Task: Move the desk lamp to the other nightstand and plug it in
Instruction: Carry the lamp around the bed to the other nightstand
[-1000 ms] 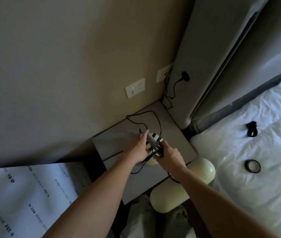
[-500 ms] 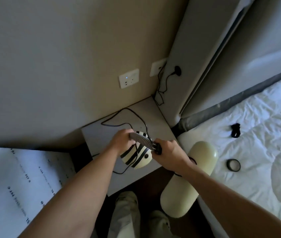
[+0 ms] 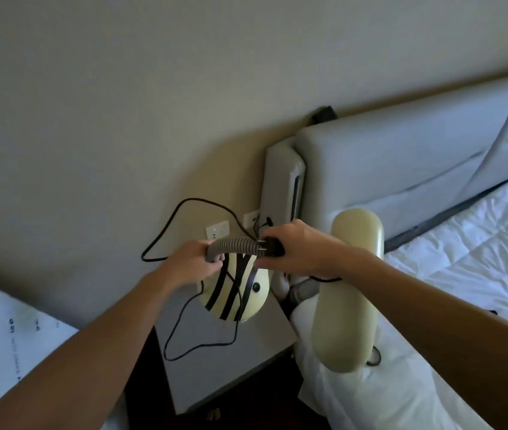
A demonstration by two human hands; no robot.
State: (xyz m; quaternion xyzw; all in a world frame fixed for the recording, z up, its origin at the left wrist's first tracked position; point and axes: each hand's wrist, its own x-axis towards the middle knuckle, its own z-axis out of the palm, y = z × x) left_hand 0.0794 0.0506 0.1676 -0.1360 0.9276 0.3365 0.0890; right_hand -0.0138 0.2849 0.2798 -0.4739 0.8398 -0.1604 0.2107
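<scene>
The desk lamp hangs in the air above the grey nightstand (image 3: 234,364). Its cream base with black stripes (image 3: 235,293) dangles under a grey ribbed neck (image 3: 234,245). My left hand (image 3: 190,263) grips the neck's left end. My right hand (image 3: 296,248) is closed on the black plug (image 3: 273,247), its metal prongs pointing left. The long cream lamp head (image 3: 349,293) hangs under my right forearm. A black cord (image 3: 184,308) loops up the wall and down over the nightstand. White wall sockets (image 3: 217,229) sit just behind my hands.
The padded grey headboard (image 3: 401,169) stands right of the nightstand, with the white bed (image 3: 464,274) below it. Another black plug (image 3: 266,222) sits in the second socket by the headboard. A white printed sheet (image 3: 7,346) lies at the lower left. Dark floor shows in front.
Both hands have lifted the lamp off the nightstand. The cord now loops high against the wall, and the view has swung up and to the right.
</scene>
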